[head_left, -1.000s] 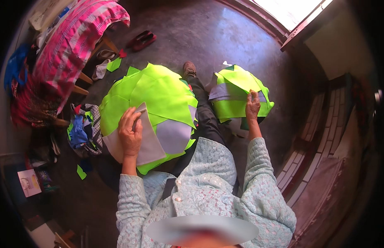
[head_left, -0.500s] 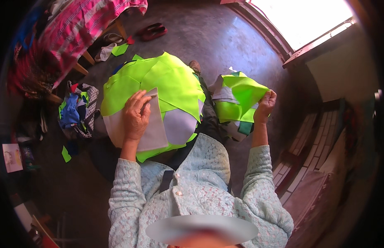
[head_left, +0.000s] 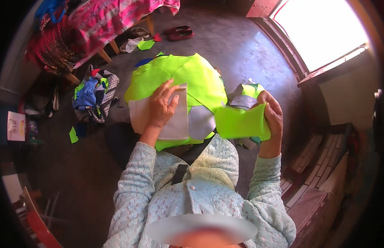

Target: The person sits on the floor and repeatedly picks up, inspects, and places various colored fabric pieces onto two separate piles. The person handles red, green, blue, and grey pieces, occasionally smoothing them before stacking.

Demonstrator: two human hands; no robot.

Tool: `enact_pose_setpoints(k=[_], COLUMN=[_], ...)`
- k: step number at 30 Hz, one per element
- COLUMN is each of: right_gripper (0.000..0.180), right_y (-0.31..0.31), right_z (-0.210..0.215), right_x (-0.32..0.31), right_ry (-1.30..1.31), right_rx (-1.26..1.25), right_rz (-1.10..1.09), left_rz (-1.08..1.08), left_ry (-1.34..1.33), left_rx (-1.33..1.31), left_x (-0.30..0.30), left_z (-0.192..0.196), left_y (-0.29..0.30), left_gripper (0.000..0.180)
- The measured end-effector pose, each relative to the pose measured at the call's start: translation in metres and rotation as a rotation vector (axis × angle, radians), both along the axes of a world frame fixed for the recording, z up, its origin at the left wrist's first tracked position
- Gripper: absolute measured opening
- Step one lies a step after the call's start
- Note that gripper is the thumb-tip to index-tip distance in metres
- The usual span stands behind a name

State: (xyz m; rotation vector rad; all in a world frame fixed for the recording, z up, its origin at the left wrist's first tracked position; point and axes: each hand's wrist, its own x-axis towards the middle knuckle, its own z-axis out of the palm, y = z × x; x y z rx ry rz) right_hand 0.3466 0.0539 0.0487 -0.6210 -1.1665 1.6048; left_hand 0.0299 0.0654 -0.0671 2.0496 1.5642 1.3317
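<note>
My right hand is closed on a bright yellow-green fabric piece, gripping it by its right end; the rest stretches left toward the large pile. My left hand lies with fingers extended on a pale grey fabric piece. That piece rests on a broad, rounded pile of yellow-green fabric in front of me. Another pale grey piece shows on the pile, right of the left hand. Behind the held piece is a smaller heap of grey and green fabric pieces, partly hidden by it.
On the left floor sits a checked bag stuffed with coloured cloth. A pink plaid cloth drapes over wooden-legged furniture, with dark red shoes nearby. Green scraps lie on the floor. A bright doorway is at far right.
My right hand has drawn the yellow-green piece off the smaller heap and toward the large pile. My left hand stays on the grey piece. The view has shifted, moving the scene rightward.
</note>
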Motion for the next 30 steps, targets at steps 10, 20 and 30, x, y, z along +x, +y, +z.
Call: enact_pose_setpoints(k=[10, 20, 30], right_gripper=[0.028, 0.041, 0.05], right_y=[0.029, 0.058, 0.018], right_z=[0.013, -0.074, -0.096], right_x=[-0.082, -0.088, -0.098], right_ry=[-0.131, -0.504, -0.761], right_rx=[-0.168, -0.075, 0.17], right_rz=[0.276, 0.117, -0.216], left_rz=[-0.723, -0.127, -0.058], left_ry=[-0.968, -0.954, -0.723], left_rx=[-0.685, -0.727, -0.7], left_x=[0.012, -0.02, -0.026], left_z=[0.055, 0.018, 0.018], left_y=[-0.047, -0.068, -0.069], left_gripper=[0.048, 0.028, 0.023])
